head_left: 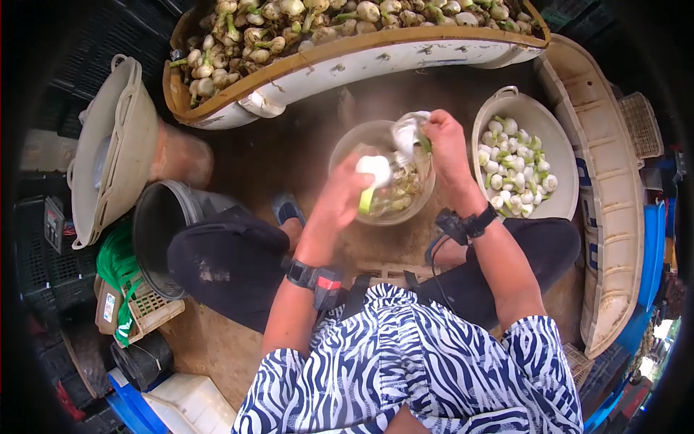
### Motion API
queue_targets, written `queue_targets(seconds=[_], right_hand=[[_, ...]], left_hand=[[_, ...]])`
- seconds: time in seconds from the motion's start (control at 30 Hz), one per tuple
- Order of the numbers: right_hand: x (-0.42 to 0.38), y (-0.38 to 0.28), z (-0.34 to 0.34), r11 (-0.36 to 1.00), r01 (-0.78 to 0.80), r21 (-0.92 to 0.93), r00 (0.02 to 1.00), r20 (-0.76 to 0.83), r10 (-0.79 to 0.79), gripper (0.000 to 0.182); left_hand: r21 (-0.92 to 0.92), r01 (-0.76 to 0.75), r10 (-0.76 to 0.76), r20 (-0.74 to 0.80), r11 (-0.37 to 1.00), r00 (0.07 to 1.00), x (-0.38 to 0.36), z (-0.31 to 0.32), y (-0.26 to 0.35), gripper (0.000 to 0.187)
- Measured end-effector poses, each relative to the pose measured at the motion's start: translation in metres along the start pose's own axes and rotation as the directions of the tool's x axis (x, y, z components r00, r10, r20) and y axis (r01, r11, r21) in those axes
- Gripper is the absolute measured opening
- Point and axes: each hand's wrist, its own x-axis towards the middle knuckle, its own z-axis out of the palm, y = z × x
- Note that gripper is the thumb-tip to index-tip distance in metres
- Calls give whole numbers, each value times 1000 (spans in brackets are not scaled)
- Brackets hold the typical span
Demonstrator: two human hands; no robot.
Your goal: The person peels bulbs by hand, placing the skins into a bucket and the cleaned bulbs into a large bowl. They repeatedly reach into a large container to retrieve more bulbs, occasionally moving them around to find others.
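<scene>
A smooth white bulb with a short green stem, like a fresh onion (374, 170), is in the fingers of my left hand (345, 192). My right hand (446, 145) pinches a whitish, papery strip of peeled skin (409, 134) with some green at its end; motion blurs it. Both hands are above a clear round tub (353, 214) standing on the ground between my feet, with peelings (405, 189) inside. To the right, a wide pale basin (566, 170) holds many clean white bulbs (515, 168) with trimmed green stems.
A long white trough with a brown rim (347, 45), heaped with unpeeled bulbs (289, 29), spans the far side. Pale stacked basins (130, 155), a dark bucket (144, 239) and green netting (119, 260) stand left. A long cream-coloured trough (607, 217) lines the right.
</scene>
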Motion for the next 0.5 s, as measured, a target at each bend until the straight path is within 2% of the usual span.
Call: queue_targets(seconds=[0.03,0.07,0.1,0.13,0.17,0.2,0.23,0.27,0.33,0.37,0.4,0.47,0.5], right_hand=[[12,9,-7,973,59,-223,997,55,-48,17],[13,25,-8,973,67,-219,997,55,-56,17],[9,33,-7,782,230,-579,969,211,-129,21],[-1,23,-4,440,384,-811,921,368,-125,26],[-6,13,-1,505,427,-750,901,400,-167,38],[-19,4,-1,518,551,-654,831,487,-268,41],[-34,-20,4,649,548,-527,791,579,-199,57],[-42,-1,13,658,631,-412,740,576,-348,48],[-60,-34,19,614,609,-502,742,634,-218,37],[-62,-35,9,598,608,-523,752,620,-222,37],[-59,-33,3,622,540,-566,821,515,-245,31],[-38,-32,-12,707,401,-583,914,308,-265,21],[-31,-37,-33,761,317,-566,948,190,-254,16]], left_hand=[[-8,-36,36,-1,999,999,-2,-1,1,46],[-2,-42,42,3,999,999,-3,-1,3,46],[-16,-64,63,-48,998,997,-3,0,5,47],[-33,-82,78,-95,996,992,-4,2,6,48],[4,-122,121,-162,993,979,-1,-5,0,46],[30,-156,159,-212,987,964,6,-12,-7,44],[52,-122,131,-253,991,959,8,-7,-7,41],[75,-84,102,-283,994,954,11,-3,-6,39],[30,-88,93,-210,996,973,19,-5,-15,33],[-29,-29,24,-176,999,984,18,8,-9,32],[-24,-44,40,-162,999,986,18,11,-9,32],[-188,135,-161,-132,973,978,27,0,-18,39],[-24,150,-152,-183,988,971,31,-4,-23,36]])
